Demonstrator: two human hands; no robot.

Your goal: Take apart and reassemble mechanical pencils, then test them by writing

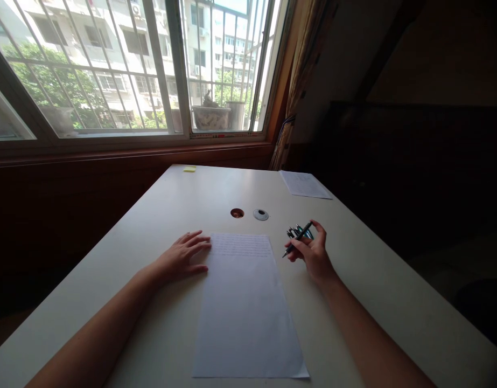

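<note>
A white sheet of paper (246, 304) with faint printed lines at its top lies lengthwise in front of me on the pale table (159, 215). My left hand (181, 258) rests flat on the table with fingers stretched out, fingertips touching the sheet's upper left edge. To the right of the sheet, my right hand (313, 250) is closed on a dark pen (299, 237), its tip pointing down-left toward the paper. Several more pens (299, 231) lie bunched just behind the fingers.
A cable hole (237, 213) and its round grey cap (261, 215) sit beyond the sheet. A second sheet (305, 185) lies at the far right corner, a yellow sticky note (189, 168) at the far edge. Window and curtain stand behind; dark furniture is right.
</note>
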